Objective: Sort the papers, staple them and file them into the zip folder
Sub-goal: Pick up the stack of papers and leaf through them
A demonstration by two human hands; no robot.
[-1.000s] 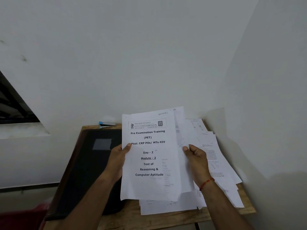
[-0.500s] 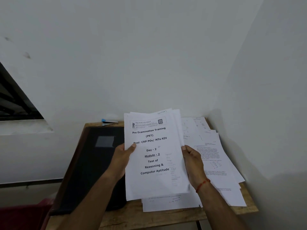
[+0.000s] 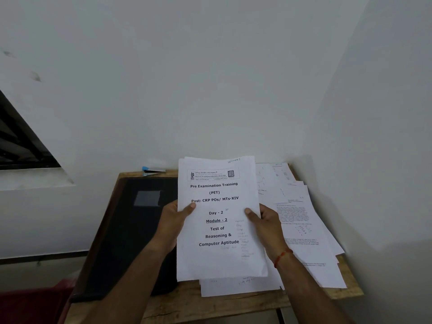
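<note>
- Head view, far left: a dark window opening cuts into the pale wall. A red object sits at the near left edge; what it is cannot be told.
- A black zip folder lies flat on the left half of the wooden table, with a grey patch on its far part. Whether its zip is open or closed cannot be told.
- A stapler, blue and silver, lies at the table's far edge, just beyond the folder and apart from both hands.
- The left hand grips the left edge of a stack of papers. Its thumb is pressed on the front sheet and its fingers are hidden behind.
- The stack is held up above the table, between the folder and the sheets on the right, with its front page facing the camera. That page reads "Pre Examination Training (PET)", "Day - 2", "Module - 2", "Test of Reasoning & Computer Aptitude". Edges of further sheets show along its top and right side.
- The right hand grips the stack's right edge the same way, thumb in front and fingers behind. A red thread circles its wrist.
- Loose papers lie fanned and overlapping on the right half of the table, partly under the held stack. Some reach past the table's right edge.
</note>
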